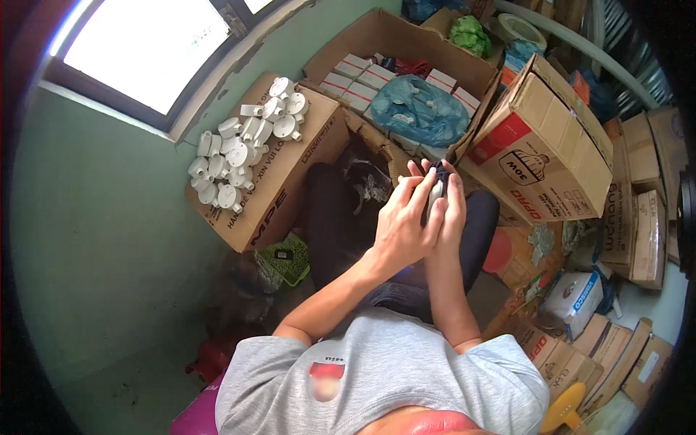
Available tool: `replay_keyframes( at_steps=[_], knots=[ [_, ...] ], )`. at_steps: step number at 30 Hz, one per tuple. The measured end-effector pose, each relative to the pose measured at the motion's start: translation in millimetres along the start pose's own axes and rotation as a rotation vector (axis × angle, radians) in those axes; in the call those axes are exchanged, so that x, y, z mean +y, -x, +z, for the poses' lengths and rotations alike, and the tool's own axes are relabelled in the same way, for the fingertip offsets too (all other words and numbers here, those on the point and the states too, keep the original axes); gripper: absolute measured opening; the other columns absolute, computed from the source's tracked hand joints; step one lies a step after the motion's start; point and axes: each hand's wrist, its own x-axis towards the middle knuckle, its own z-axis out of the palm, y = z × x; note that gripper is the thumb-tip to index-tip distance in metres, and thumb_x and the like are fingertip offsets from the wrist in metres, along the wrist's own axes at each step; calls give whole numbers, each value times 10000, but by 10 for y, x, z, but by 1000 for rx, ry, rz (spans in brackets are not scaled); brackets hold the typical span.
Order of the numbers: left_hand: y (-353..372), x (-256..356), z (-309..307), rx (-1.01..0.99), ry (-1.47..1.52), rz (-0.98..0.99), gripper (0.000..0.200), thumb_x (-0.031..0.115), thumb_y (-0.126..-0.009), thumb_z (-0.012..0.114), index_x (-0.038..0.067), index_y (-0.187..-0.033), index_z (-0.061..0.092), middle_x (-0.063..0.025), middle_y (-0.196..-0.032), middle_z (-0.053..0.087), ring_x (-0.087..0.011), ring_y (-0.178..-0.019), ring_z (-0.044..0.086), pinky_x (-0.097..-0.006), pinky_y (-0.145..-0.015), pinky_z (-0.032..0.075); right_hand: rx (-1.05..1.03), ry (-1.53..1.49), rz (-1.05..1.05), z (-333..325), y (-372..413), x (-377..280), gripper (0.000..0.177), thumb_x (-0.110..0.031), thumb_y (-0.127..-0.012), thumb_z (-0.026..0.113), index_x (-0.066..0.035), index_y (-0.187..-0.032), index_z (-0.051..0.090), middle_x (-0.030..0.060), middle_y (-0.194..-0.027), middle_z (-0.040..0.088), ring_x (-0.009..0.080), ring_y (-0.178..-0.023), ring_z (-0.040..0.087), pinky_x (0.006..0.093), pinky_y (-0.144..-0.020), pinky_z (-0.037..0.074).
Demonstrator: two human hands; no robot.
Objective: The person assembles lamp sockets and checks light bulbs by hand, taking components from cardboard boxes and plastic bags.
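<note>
My left hand (404, 226) and my right hand (451, 209) are raised together in front of my lap. Both are closed around a small white piece (436, 193) with a black, cloth-like bit (439, 172) at its upper end. Fingers hide most of it, so its exact kind cannot be told. Left of my hands, several white round conduit junction boxes (239, 154) with short spouts lie heaped on a closed cardboard box (310, 154).
An open carton (395, 32) beyond my hands holds small white boxes and a blue plastic bag (419, 112). To the right stands a tilted lamp carton (540, 156), with more cardboard boxes (638, 225) beyond. A green basket (288, 259) sits by my left leg.
</note>
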Motion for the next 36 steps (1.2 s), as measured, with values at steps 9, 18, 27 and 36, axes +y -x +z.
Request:
replay_keyframes(
  at_steps=[9, 18, 27, 36],
  knots=[
    [137, -34, -68, -32, 46, -128, 469, 93, -1014, 608, -87, -1445, 567, -297, -1318, 650, -445, -1191, 677, -456, -1005, 552, 114, 103, -202, 3, -26, 232, 349, -153, -1148, 431, -34, -1475, 400, 233, -1358, 596, 339, -1259, 646, 485, -1024, 594],
    [147, -175, -447, 28, 8, -127, 275, 57, -983, 655, -58, -1230, 695, -222, -1040, 746, -323, -937, 753, -386, -840, 581, -183, 238, -94, -133, -3, 209, 554, -143, -1104, 470, -17, -1603, 267, 279, -1553, 492, 358, -1373, 574, 555, -1069, 544],
    [-47, -125, -594, 6, 442, -252, 386, 0, -966, 550, -35, -1330, 674, -169, -1338, 696, -207, -1214, 665, -333, -1043, 505, -246, 77, -63, -4, 84, -49, 538, -225, -1086, 513, -94, -1589, 374, 273, -1617, 445, 423, -1512, 433, 629, -1196, 421],
    [398, -147, -276, -103, 408, -10, 372, -99, -862, 548, -42, -1193, 709, -151, -1167, 728, -224, -1109, 705, -318, -976, 534, -107, -109, -189, -177, -260, -390, 412, -279, -1096, 453, -22, -1412, 510, 293, -1504, 536, 460, -1453, 492, 585, -1260, 362]
  ],
)
